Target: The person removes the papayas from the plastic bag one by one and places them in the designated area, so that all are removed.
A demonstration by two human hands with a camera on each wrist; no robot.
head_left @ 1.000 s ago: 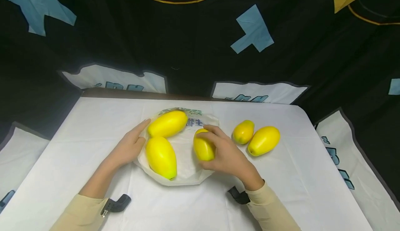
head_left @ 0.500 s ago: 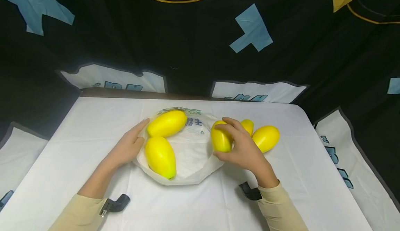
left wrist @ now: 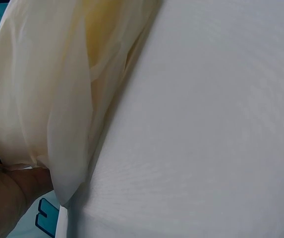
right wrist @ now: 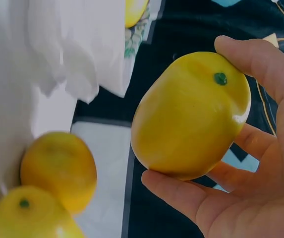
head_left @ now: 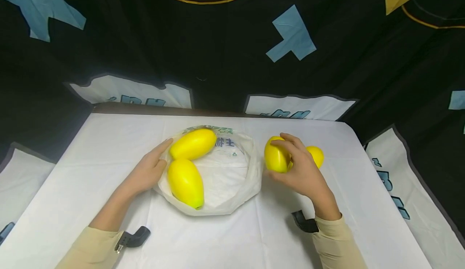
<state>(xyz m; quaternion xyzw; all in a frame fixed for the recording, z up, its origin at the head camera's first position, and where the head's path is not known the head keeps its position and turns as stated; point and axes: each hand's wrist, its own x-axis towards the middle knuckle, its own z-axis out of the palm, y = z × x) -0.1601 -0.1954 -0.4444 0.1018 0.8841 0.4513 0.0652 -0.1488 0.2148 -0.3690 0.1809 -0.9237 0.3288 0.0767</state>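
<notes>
My right hand [head_left: 299, 168] holds a yellow mango [head_left: 277, 156] with thumb and fingers, to the right of a white plastic bag [head_left: 232, 198]. A small green stem end shows on that mango [right wrist: 191, 116] in the right wrist view. My left hand [head_left: 149, 172] holds the bag's left rim; its thumb [left wrist: 30, 186] goes behind a fold of the bag in the left wrist view. Inside the bag lie two more yellow mangoes, one at the back [head_left: 193, 143] and one in front [head_left: 185, 183].
Two further mangoes lie on the table's right side; one [head_left: 315, 156] shows past my right hand, and both appear lower left in the right wrist view, one rounder [right wrist: 60, 168], one with a stem [right wrist: 35, 215]. A white cloth [head_left: 225, 244] covers the table; dark fabric [head_left: 218, 59] hangs behind.
My right hand has carried its mango rightward, from over the bag to beside it, partly covering the two loose mangoes. The bag's right rim now stands in view. My left hand has stayed put.
</notes>
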